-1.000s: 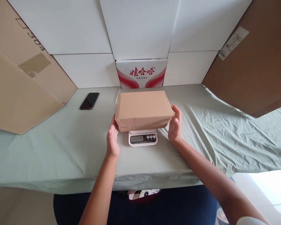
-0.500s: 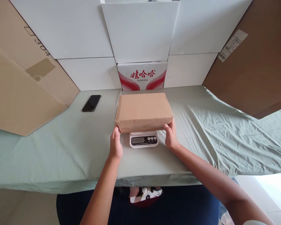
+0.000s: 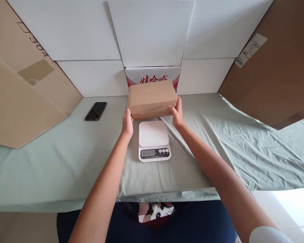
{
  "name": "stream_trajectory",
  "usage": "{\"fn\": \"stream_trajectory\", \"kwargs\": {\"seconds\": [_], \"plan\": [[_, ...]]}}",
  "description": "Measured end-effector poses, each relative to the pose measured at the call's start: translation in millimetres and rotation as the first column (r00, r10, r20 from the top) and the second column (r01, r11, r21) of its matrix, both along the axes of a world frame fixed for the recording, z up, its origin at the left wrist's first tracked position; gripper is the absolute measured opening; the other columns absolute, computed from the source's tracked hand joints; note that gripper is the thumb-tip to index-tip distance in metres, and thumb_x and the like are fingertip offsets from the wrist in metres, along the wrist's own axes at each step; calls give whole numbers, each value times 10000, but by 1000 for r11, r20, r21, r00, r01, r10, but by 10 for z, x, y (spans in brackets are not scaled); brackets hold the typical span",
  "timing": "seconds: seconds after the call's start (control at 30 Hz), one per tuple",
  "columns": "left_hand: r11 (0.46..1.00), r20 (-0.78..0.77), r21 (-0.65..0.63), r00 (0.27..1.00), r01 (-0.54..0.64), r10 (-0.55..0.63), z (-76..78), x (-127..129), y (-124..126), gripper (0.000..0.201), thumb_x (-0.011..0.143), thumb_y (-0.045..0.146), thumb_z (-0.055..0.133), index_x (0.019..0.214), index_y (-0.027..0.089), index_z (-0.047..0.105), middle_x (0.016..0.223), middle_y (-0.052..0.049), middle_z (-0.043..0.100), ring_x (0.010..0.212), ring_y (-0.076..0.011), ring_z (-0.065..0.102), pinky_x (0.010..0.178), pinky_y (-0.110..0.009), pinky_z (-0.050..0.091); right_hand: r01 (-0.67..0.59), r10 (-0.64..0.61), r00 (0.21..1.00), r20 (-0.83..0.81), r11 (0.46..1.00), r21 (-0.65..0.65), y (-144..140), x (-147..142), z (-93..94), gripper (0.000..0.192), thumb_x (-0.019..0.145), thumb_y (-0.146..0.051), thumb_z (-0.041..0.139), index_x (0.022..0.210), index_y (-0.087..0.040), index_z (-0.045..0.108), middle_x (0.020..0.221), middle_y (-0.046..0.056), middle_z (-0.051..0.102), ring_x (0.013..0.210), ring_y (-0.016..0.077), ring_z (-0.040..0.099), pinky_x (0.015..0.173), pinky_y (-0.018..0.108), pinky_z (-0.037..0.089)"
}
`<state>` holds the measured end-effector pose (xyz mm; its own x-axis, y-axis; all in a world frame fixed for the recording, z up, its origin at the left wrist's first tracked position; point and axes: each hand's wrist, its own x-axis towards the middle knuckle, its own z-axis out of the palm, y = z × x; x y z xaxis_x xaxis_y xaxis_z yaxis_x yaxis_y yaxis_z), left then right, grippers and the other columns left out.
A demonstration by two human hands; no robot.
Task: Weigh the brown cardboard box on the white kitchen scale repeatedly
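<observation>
A closed brown cardboard box [image 3: 152, 96] is held between my two hands, behind the scale and in front of the white carton. My left hand [image 3: 127, 125] grips its near left corner, thumb on the front side. On the near right corner my right hand [image 3: 176, 113] is closed, its thumb across the front face; the other fingers are partly hidden. Nearer to me, a white digital kitchen scale [image 3: 154, 135] lies on the green cloth with its bare platform, display and buttons in view. Nothing rests on it.
A black phone [image 3: 96, 111] lies on the green tablecloth [image 3: 66, 158] at the left. Behind stand white panels [image 3: 152, 33] and a white carton with red print [image 3: 134, 73]. Large brown cardboard sheets flank the table, left [image 3: 22, 91] and right [image 3: 273, 74].
Both hands have moved the cardboard box away from me, off the area above the scale. The scale's platform, covered before, now shows. The box now hides part of the carton's red print.
</observation>
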<state>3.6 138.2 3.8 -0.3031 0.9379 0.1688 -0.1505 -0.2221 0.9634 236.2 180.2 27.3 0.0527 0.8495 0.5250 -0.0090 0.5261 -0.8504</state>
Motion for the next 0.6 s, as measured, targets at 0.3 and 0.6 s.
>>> {"fn": "stream_trajectory", "kwargs": {"seconds": [0.3,0.6], "plan": [[1000,12,22,1000,21,-21,-215,-111,215,862,878,859,422,1376,190,638,1574,-152,579,1563,-283,429,1260,-401,391,-26,17,998,-58,986,-164,89,-102,-330,621,771,-476,629,1341,-303,454,1444,75,543,1406,314,459,1242,554,380],[1000,-72,-6,997,13,-14,-255,-242,253,868,929,839,320,1531,249,524,1731,-71,362,1634,-236,257,1328,-369,232,48,-50,999,-11,992,-115,227,-14,-407,719,844,-624,570,1467,-307,398,1604,80,443,1580,325,314,1313,585,278]]}}
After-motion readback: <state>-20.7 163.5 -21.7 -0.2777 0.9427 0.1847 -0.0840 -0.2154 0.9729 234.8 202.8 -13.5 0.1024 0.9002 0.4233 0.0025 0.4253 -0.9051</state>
